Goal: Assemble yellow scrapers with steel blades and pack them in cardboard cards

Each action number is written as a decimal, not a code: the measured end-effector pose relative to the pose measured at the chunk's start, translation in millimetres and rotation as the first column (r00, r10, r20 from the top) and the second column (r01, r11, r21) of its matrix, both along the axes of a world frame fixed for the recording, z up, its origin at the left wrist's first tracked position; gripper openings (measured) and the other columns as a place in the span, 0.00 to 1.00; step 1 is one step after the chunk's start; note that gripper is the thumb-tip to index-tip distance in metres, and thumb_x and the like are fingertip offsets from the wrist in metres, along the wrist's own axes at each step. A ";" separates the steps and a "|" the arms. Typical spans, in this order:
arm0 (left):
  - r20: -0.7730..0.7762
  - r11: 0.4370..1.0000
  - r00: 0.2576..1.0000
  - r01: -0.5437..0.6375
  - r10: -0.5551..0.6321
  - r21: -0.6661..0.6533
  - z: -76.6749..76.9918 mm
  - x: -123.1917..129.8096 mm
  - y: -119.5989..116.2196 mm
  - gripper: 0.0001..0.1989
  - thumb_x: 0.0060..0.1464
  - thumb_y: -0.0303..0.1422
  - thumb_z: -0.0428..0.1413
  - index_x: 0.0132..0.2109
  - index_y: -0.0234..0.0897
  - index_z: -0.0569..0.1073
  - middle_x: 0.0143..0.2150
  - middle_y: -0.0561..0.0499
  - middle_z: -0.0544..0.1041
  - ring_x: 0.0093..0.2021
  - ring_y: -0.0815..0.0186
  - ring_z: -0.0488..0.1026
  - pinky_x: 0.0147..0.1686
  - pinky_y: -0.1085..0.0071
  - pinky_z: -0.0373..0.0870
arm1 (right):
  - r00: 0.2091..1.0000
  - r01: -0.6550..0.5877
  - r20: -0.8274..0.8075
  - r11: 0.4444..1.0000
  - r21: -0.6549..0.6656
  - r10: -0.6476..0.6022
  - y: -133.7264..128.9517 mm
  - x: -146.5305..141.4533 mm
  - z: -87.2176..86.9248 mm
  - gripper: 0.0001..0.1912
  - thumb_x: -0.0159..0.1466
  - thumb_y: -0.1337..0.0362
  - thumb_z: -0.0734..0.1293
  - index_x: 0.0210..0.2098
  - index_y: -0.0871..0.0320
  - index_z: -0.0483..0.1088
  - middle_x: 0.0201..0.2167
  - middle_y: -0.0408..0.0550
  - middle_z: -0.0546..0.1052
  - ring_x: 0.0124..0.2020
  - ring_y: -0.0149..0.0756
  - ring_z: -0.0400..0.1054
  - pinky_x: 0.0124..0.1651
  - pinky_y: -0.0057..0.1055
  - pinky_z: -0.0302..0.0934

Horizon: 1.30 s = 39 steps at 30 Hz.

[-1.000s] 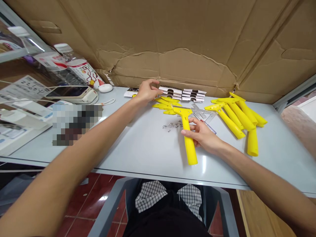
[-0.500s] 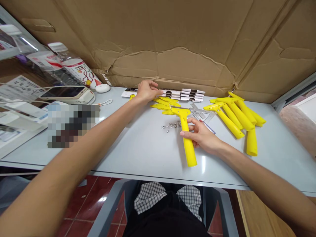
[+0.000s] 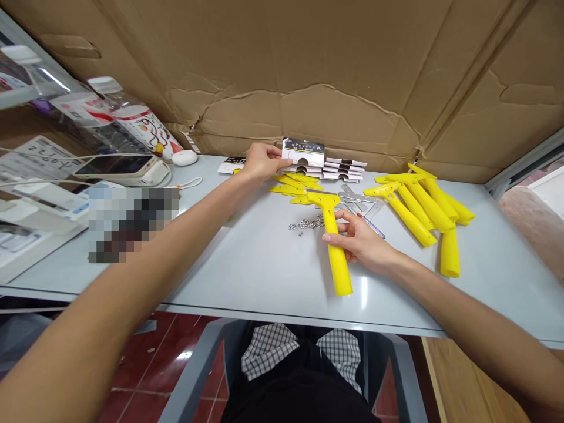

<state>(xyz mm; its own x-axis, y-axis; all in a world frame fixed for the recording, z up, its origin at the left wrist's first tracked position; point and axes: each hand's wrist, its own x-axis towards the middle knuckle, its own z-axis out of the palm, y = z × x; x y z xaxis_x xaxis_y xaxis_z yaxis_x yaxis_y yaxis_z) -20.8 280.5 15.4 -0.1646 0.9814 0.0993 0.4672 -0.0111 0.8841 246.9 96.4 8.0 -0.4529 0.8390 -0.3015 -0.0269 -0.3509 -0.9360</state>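
At the back of the table, my left hand [image 3: 264, 161] pinches the left edge of a black and white card sleeve [image 3: 308, 152], tilted up above a stack of similar ones. My right hand [image 3: 359, 242] is closed round the handle of a yellow scraper [image 3: 337, 252], whose wide head points away from me. Flat yellow pieces [image 3: 291, 187] lie just beyond that head. Small metal nuts [image 3: 308, 223] are scattered to the left of the handle. Metal blades [image 3: 352, 200] and a screwdriver [image 3: 372, 227] lie beside my right hand.
Several yellow handles [image 3: 423, 205] are piled on the right of the table [image 3: 247, 264]. Another card stack [image 3: 343, 170] stands at the back. Bottles [image 3: 136, 120], a phone [image 3: 117, 166] and a white round case [image 3: 184, 157] are on the left. Cardboard [image 3: 335, 59] walls the back.
The top card sleeve has been lifted and tilted up by my left hand, and its printed face now shows. My right hand and the yellow scraper have stayed nearly still.
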 end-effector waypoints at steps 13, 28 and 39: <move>0.227 0.981 0.956 0.169 -0.186 0.096 37.2 2.3 -88.1 0.10 0.64 0.33 0.69 0.40 0.41 0.74 0.38 0.47 0.84 0.43 0.58 0.86 0.48 0.60 0.85 | 0.999 0.039 0.009 0.999 0.011 -0.039 0.6 2.5 -1.5 0.33 0.54 0.56 0.87 0.48 0.48 0.65 0.33 0.36 0.71 0.26 0.28 0.62 0.23 0.29 0.47; 0.325 0.917 0.872 0.397 -0.366 -0.031 -1.8 14.0 -147.4 0.18 0.52 0.45 0.76 0.39 0.42 0.79 0.41 0.43 0.88 0.40 0.52 0.88 0.47 0.51 0.87 | 0.838 0.526 0.056 0.831 0.179 -0.543 29.2 29.8 21.3 0.41 0.46 0.46 0.89 0.44 0.48 0.62 0.22 0.29 0.62 0.20 0.26 0.51 0.20 0.27 0.39; 0.328 0.884 0.853 0.458 -0.407 -0.094 -13.4 23.2 -158.9 0.18 0.51 0.47 0.76 0.38 0.44 0.78 0.37 0.46 0.89 0.37 0.54 0.88 0.46 0.52 0.86 | 0.891 0.441 0.043 0.883 0.160 -0.452 24.2 24.5 22.1 0.43 0.43 0.42 0.89 0.43 0.48 0.62 0.22 0.29 0.64 0.19 0.25 0.51 0.20 0.27 0.36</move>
